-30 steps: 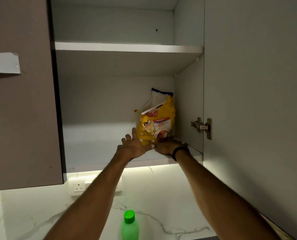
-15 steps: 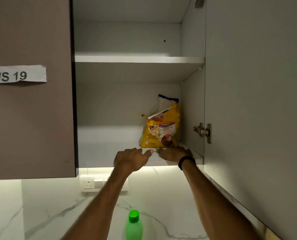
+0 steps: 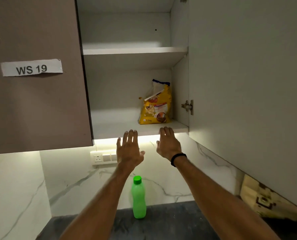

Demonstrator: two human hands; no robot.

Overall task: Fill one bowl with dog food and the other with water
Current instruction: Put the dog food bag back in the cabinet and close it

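Your left hand (image 3: 129, 149) and right hand (image 3: 168, 144) are both spread wide and empty, raised below the front edge of the lower cabinet shelf (image 3: 120, 130). The dog food bag (image 3: 155, 108) stands upright at that shelf's back right corner, top folded, contents unseen. The green bottle (image 3: 138, 200) stands capped at the countertop's (image 3: 170, 222) back edge, contents indeterminate; no bowl is visible.

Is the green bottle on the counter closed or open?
Closed. The green bottle stands upright on the dark counter with its green cap seated on the neck.
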